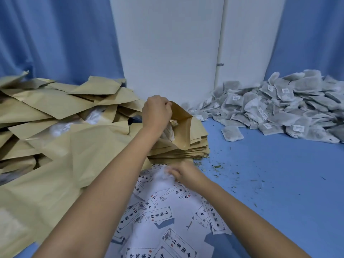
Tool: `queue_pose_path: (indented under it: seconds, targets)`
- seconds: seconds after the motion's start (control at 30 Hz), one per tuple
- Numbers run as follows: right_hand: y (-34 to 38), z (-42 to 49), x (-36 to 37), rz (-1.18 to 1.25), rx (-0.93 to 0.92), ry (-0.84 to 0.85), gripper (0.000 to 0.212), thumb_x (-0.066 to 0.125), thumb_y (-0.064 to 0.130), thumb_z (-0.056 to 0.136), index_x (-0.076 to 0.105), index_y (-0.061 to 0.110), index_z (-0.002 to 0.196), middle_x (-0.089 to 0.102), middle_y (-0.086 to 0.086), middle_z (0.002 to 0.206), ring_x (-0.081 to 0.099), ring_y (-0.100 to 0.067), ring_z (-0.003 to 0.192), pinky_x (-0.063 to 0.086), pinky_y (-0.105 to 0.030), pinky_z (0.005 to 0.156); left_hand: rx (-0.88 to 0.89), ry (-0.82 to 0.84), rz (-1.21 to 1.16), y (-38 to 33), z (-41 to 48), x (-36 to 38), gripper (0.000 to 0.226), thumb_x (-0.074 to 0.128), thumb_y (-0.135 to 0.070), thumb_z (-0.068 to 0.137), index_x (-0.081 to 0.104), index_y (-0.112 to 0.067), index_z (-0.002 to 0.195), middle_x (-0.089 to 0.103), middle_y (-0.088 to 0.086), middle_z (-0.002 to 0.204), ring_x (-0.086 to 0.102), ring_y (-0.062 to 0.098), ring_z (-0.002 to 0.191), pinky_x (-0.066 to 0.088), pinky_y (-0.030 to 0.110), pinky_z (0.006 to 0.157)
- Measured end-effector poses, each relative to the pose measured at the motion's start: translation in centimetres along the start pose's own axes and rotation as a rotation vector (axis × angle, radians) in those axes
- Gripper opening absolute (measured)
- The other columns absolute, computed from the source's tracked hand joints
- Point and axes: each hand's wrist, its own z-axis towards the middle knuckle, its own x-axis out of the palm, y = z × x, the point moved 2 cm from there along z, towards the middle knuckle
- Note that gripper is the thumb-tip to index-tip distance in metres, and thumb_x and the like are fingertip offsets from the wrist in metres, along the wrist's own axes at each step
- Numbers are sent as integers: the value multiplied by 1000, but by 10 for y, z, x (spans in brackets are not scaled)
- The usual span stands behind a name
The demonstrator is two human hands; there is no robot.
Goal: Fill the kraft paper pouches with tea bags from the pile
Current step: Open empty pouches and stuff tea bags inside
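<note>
Printed labels [162,216] are spread below the open pouch [183,125], whose top edge is pinched by the left hand [156,112]. The right hand [186,174] is blurred; its grip cannot be told. Filling seems begun; more tea bags [279,108], piled right of the pouch, should be grabbed next.

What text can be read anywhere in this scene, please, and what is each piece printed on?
"中国茶材" (last character uncertain): large characters on the white label stickers nearest the camera.
Small print on those stickers: too small to read.
Print on the white tags of the tea bags: blurred, unreadable.
On the kraft paper pouches: no print visible.
</note>
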Motion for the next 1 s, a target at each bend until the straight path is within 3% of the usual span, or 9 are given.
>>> queue_pose_path:
  seconds: [0.17,0.23,0.33,0.47,0.53,0.73,0.83,0.93,1.0]
  targets:
    - [16,-4,-50,54,-78,-908,27,45,15,94,70,8,104,71,-1,72,61,-10,55,49,-28,51,15,28,51,0,1,2,24,54,-23,94,75,-13,96,71,6,94,64,23,84,42,24,65]
    - [26,13,-64,-82,14,-862,29,46,11,94,70,9,109,72,-5,86,64,-20,68,46,-29,58,19,41,53,0,-2,3,24,54,-23,94,75,-12,96,71,6,93,63,22,84,45,25,67]
    - [39,48,-64,-398,205,-463,18,47,6,92,64,6,97,69,-11,92,66,-25,81,34,-28,59,64,85,-5,-6,-10,5,24,54,-22,93,75,-11,94,68,7,90,61,24,84,46,31,71]
    - [37,77,-60,1,279,-161,31,41,1,98,49,-3,128,51,-25,132,60,14,88,43,-6,75,141,63,3,-15,-23,11,25,52,-24,94,74,-13,93,64,7,90,59,23,84,42,31,68]
    - [35,82,-62,-274,288,12,36,46,17,97,46,5,131,50,-19,133,54,-15,116,41,-27,98,118,47,24,-10,-25,13,26,50,-23,95,73,-12,95,62,8,91,58,24,83,37,28,66]
    - [25,42,-74,-525,64,-612,15,57,17,84,63,8,95,58,-7,91,55,-25,84,32,-29,58,79,0,41,-8,-7,17,26,48,-20,94,69,-7,88,60,9,87,58,23,79,34,27,62]
    - [0,14,-83,-138,246,-955,22,63,20,84,56,9,101,49,-2,101,49,-21,95,42,-27,73,103,7,112,-11,-8,20,25,47,-22,95,68,-8,91,59,8,88,58,23,79,35,28,60]
    - [-12,19,-74,559,563,-543,46,52,42,93,42,11,126,47,-4,125,50,-19,109,46,-37,95,133,34,92,-15,-14,22,26,47,-21,93,70,-10,101,60,9,92,59,27,82,41,32,63]
    - [-9,25,-66,810,565,-275,47,37,48,98,48,12,127,62,-6,116,60,-19,104,51,-41,92,185,81,110,-16,-24,27,28,48,-19,90,71,-14,105,58,7,89,58,28,79,44,33,62]
